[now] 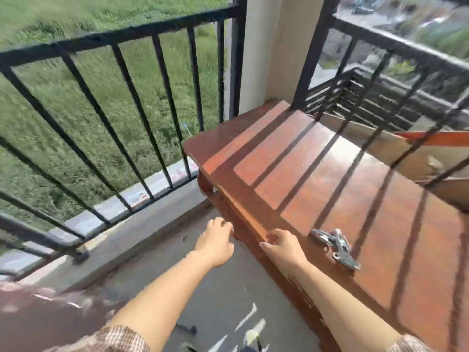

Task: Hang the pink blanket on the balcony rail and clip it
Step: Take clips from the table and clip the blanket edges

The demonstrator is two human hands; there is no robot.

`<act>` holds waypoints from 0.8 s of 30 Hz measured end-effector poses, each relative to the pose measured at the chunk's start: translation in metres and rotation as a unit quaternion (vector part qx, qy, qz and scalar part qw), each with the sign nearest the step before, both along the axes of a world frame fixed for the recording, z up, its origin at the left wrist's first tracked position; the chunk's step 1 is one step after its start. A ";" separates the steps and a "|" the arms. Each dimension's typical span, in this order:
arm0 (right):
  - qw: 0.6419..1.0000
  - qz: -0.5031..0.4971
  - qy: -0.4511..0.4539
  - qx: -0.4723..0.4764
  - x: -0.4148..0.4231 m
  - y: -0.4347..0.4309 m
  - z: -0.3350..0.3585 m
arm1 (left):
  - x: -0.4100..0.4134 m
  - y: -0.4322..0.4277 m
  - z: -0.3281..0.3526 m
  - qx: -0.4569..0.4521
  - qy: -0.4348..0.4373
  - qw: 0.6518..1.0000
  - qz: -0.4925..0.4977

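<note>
The black metal balcony rail [121, 35] runs across the upper left, with grass beyond it. A second stretch of the rail [396, 44] runs along the right side. Metal clips [336, 246] lie together on the reddish wooden table [317, 174] near its front edge. My right hand [284, 246] hovers at the table's near edge, just left of the clips, fingers apart and empty. My left hand [217, 241] is over the floor beside the table's edge, fingers loosely curled, holding nothing. No pink blanket is visible. The frame is blurred by motion.
A beige pillar [266, 47] stands at the corner between the two rail sections. Cardboard and an orange board [431, 153] lie behind the table on the right. The grey concrete floor [152, 250] lies between me and the left rail, with a dark red patch [38, 316] at lower left.
</note>
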State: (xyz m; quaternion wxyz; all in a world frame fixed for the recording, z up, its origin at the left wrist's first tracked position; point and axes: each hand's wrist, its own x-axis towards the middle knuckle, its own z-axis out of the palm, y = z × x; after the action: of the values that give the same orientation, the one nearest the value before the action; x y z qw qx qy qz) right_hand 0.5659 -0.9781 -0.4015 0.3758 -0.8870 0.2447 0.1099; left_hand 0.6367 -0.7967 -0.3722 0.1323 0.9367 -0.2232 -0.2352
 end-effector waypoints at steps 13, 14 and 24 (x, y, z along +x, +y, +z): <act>0.950 0.066 0.044 -0.303 -0.049 -0.159 -0.045 | -0.054 -0.165 -0.104 0.109 -0.026 0.990 -0.089; 0.943 0.087 0.059 -0.316 -0.043 -0.163 -0.047 | -0.058 -0.166 -0.110 0.112 -0.034 0.990 -0.079; 0.911 0.180 0.083 -0.362 -0.026 -0.168 -0.069 | -0.060 -0.166 -0.119 0.132 -0.001 0.988 -0.076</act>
State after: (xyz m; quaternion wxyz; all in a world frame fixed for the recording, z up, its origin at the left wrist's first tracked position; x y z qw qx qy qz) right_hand 0.5398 -1.1463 -0.4709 -0.0189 -0.9788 0.1345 0.1530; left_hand 0.5764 -0.9631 -0.4909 -0.0110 0.9265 -0.2606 -0.2714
